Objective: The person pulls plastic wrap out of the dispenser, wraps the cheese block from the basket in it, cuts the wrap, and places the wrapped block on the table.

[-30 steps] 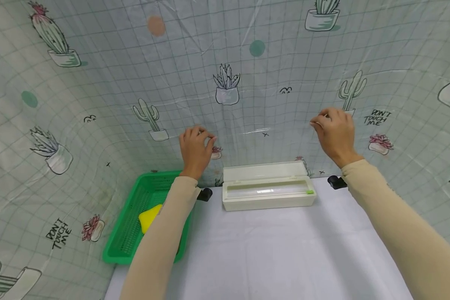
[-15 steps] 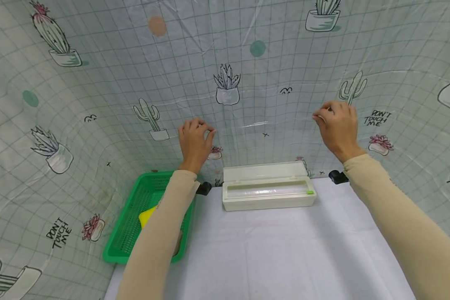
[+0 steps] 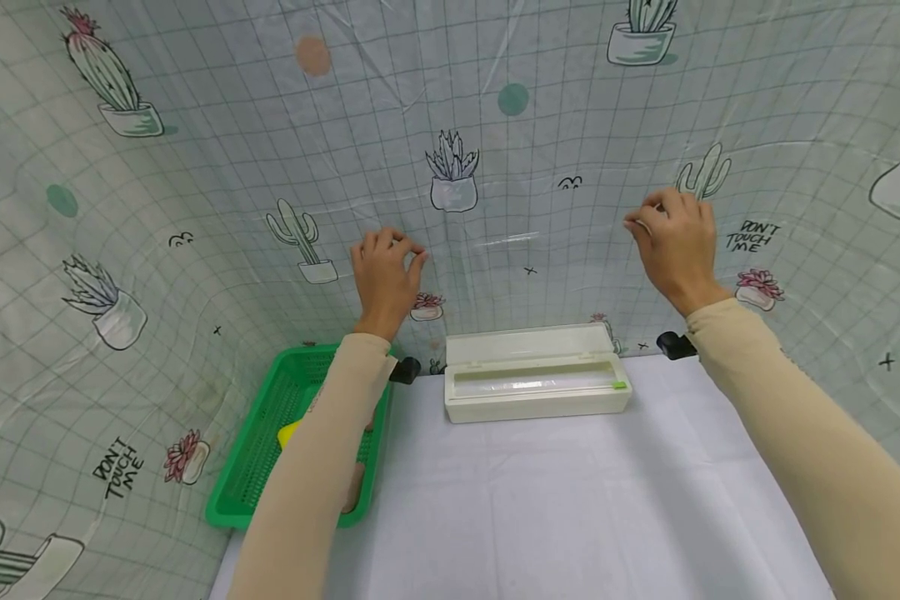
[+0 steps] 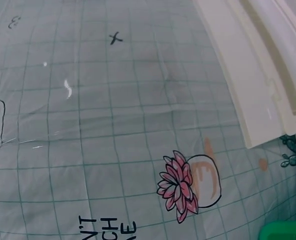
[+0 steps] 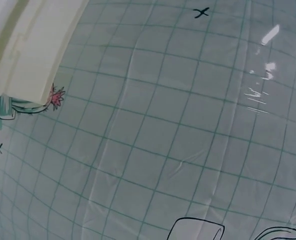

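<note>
Both hands are raised in front of the patterned backdrop, thumbs against fingertips. My left hand (image 3: pixel 386 282) and right hand (image 3: pixel 678 248) pinch the two sides of a sheet of clear cling film (image 3: pixel 506 239), which shows mainly as shiny streaks between them. Similar glints of the film (image 5: pixel 270 35) appear in the right wrist view. Below stands a white cling film dispenser (image 3: pixel 538 409) with its lid (image 3: pixel 528 342) tipped back, a shiny roll (image 3: pixel 521 385) inside and a small green slider (image 3: pixel 619 385) at its right end. Neither hand shows in the wrist views.
A green plastic basket (image 3: pixel 228 510) stands at the left, partly hidden by the left sleeve. In it lie a yellow item (image 3: pixel 288 433) and a brownish item (image 3: pixel 354 488). A white cloth (image 3: pixel 570 508) covers the table; the cactus-print backdrop (image 3: pixel 390 158) rises close behind.
Both hands have risen, the left also drifting slightly left. The film's shiny streak has moved up with them. More of the brownish item in the basket now shows beside the left sleeve.
</note>
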{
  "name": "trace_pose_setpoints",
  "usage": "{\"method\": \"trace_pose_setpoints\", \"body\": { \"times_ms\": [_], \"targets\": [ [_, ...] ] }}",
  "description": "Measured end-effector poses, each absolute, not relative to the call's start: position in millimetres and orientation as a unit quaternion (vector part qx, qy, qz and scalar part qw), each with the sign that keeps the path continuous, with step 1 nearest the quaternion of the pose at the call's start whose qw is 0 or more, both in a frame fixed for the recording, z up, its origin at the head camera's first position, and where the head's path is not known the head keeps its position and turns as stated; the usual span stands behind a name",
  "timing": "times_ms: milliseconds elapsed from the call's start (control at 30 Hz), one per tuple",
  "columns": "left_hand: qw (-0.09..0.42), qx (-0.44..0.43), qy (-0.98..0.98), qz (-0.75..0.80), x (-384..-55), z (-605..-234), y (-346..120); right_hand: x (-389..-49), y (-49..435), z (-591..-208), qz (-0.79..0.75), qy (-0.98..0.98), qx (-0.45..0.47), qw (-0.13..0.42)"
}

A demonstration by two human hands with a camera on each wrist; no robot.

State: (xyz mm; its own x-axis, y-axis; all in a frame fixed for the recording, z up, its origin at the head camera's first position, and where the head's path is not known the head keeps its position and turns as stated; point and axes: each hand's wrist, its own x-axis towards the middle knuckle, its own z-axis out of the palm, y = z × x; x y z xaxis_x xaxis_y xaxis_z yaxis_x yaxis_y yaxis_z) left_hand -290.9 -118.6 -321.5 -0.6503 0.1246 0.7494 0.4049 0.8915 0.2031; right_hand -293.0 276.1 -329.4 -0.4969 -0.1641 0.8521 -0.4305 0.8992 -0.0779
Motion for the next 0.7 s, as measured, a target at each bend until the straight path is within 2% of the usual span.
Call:
{"method": "trace_pose_setpoints", "body": {
  "times_ms": [700],
  "targets": [
    [0.393, -0.157, -0.884, -0.199, -285.5, -312.9, -121.1, -287.8, 274.6, -319.6, 0.160, -0.849, 0.180, 0.471]
  ]
}}
